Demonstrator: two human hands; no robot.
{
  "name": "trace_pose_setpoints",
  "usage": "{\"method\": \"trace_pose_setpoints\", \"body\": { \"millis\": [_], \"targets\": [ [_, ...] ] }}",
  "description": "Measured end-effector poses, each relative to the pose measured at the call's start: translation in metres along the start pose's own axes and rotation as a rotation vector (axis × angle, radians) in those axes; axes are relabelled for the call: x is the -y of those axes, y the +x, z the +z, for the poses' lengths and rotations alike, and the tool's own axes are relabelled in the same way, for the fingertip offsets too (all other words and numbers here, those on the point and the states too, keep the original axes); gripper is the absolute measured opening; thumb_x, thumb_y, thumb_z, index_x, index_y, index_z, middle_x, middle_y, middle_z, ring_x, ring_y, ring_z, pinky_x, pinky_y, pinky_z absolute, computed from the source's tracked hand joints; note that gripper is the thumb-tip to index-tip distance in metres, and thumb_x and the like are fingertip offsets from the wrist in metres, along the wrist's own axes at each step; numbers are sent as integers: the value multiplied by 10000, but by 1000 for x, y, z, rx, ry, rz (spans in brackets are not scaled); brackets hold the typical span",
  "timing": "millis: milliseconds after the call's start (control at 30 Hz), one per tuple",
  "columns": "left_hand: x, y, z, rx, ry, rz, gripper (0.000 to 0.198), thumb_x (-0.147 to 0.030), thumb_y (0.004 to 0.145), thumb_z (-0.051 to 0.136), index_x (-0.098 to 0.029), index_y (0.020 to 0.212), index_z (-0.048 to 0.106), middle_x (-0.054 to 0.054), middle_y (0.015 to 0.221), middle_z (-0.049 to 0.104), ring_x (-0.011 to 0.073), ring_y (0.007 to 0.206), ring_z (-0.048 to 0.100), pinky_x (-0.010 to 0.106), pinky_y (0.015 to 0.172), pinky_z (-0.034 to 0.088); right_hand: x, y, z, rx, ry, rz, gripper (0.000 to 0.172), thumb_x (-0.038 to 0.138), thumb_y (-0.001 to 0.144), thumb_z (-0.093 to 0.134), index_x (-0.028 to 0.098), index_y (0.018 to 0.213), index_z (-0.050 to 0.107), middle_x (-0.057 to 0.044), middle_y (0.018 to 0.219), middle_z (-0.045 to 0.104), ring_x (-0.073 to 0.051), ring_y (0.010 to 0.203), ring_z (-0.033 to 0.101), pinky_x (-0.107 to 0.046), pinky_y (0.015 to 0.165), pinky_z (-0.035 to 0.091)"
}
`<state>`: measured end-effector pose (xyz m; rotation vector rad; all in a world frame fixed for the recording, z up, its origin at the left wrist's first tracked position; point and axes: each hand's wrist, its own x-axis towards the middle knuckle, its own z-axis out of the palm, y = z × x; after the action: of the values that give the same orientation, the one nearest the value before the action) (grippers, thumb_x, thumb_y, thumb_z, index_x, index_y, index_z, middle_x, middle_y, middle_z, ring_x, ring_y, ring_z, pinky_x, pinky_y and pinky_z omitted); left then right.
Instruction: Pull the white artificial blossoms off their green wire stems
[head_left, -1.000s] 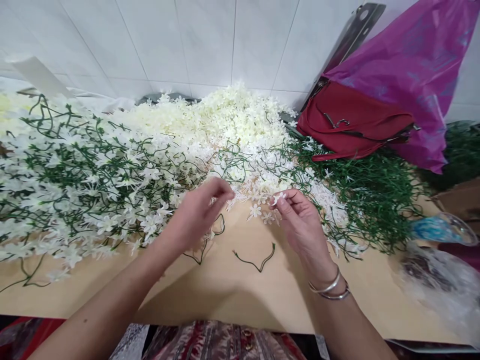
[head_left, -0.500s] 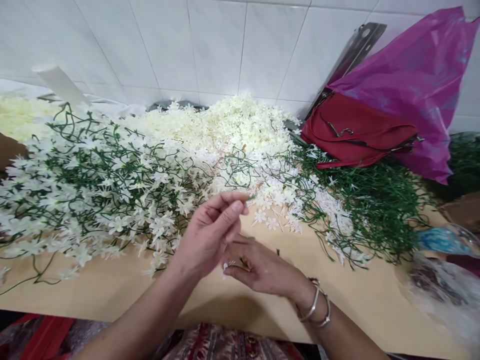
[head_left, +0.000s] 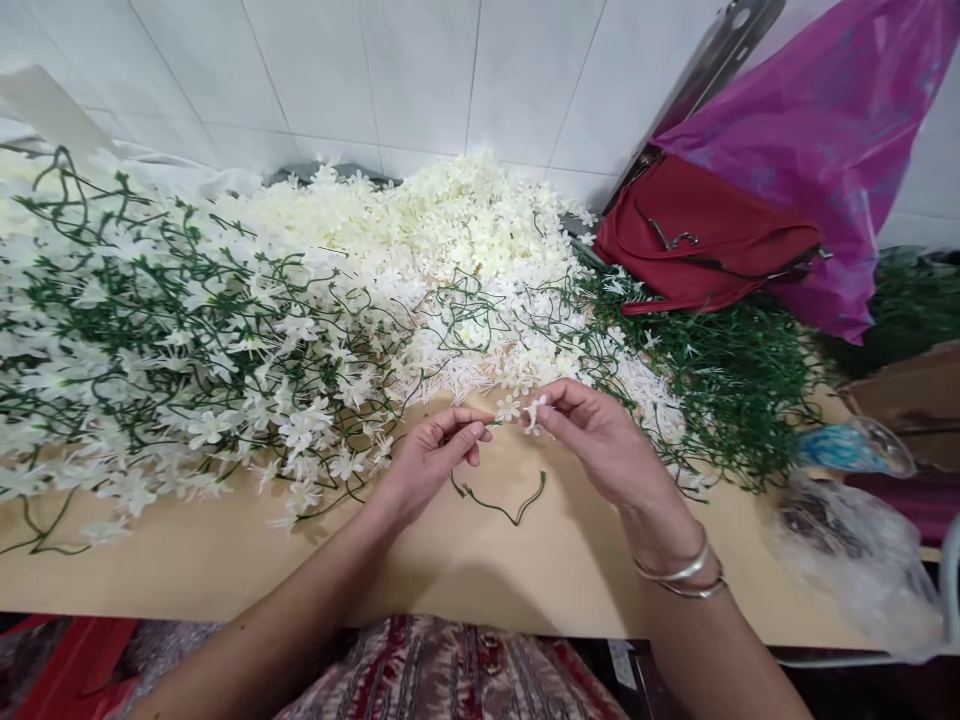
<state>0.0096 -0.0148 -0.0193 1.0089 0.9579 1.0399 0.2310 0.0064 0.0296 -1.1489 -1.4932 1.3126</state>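
My left hand pinches a green artificial flower stem, whose thin branch dangles in a bend below the fingers over the table. Its tip points right, toward my right hand. Between thumb and forefinger of my right hand is a small white artificial flower, close to that tip. Another white blossom shows just left of it; whether it lies on the table or touches the stem I cannot tell. Just beyond both hands lie loose white blossoms.
Finished-looking sprays of white flowers on green stems heap on the left. Cream blossoms pile against the tiled wall. Bare green stems lie right, below a red bag and purple plastic bag. A clear bag sits at the right edge.
My right hand has come out from beneath the left one and moved up and right, bringing a white flower near the stem tip. The hands are now side by side. The view has shifted slightly.
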Motion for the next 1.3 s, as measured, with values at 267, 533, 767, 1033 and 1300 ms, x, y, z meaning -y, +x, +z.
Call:
{"method": "trace_pose_setpoints", "body": {
  "millis": [267, 533, 767, 1033, 1300],
  "targets": [
    [-19, 2, -30, -12, 200, 95, 278, -426, 913, 763, -199, 1071, 789, 31, 805, 764, 146, 753, 708, 278, 756, 576, -24, 5, 34, -35, 222, 93, 304, 506, 834, 838, 224, 871, 731, -12, 838, 724, -172, 804, 624, -324, 800, 486],
    [-18, 0, -16, 24, 140, 52, 301, -462, 870, 802, -205, 1026, 821, 45, 873, 808, 163, 760, 746, 288, 754, 590, -28, 3, 36, 27, 152, 71, 295, 520, 867, 804, 237, 899, 723, -1, 830, 684, -166, 759, 571, -315, 725, 453],
    [-8, 0, -12, -16, 91, 84, 248, -415, 833, 850, -196, 939, 804, 19, 781, 801, 141, 702, 741, 248, 711, 584, -27, 2, 38, 46, 118, 68, 257, 476, 880, 794, 231, 888, 721, -1, 834, 671, -158, 771, 567, -311, 739, 463],
    [-3, -8, -10, -46, 317, 157, 229, -415, 958, 722, -188, 943, 750, 27, 768, 776, 156, 721, 725, 257, 710, 553, -23, -4, 42, 30, 74, 95, 212, 419, 887, 786, 228, 856, 702, -6, 830, 689, -162, 776, 597, -323, 747, 486],
    [6, -7, -14, -10, 361, 141, 250, -431, 1009, 658, -192, 984, 726, 36, 843, 780, 168, 785, 754, 263, 754, 563, -29, -3, 47, 19, 94, 121, 205, 398, 891, 777, 219, 860, 682, -2, 820, 676, -154, 763, 591, -311, 727, 472]
  ]
}}
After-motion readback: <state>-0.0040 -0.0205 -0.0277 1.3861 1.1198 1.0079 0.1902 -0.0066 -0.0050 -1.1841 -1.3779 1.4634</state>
